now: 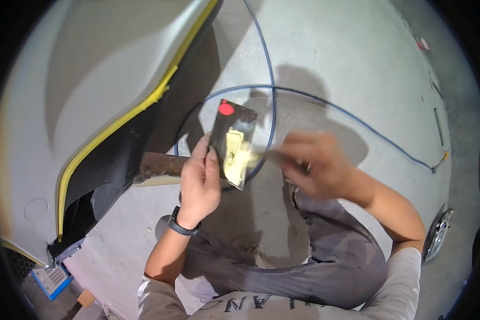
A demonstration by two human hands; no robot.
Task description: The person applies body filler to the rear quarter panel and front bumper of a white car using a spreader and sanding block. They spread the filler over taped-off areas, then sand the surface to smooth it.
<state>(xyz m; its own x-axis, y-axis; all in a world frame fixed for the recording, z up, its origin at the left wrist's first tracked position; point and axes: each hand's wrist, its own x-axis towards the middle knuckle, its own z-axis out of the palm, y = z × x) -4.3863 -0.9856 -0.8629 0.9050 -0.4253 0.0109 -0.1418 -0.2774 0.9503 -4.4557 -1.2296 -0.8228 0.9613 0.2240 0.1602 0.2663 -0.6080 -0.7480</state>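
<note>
My left hand (201,178) grips the edge of a dark, flat rectangular mixing plate (220,136), its thumb on top. A thick patch of pale yellow putty (234,146) covers the plate's right and lower part. Near the far corner sits a round bright red dab (226,109), apart from the putty. My right hand (320,165) is closed around a putty spreader (282,160), both smeared by motion. The spreader's end reaches the right side of the putty; its exact shape is blurred.
At the left stands a grey vehicle body panel (106,58), its edge lined with yellow masking tape (112,125). A blue hose (352,120) loops over the pale floor (346,42) beyond my hands. My bent legs (336,245) are below. A blue-edged sheet (50,280) lies at lower left.
</note>
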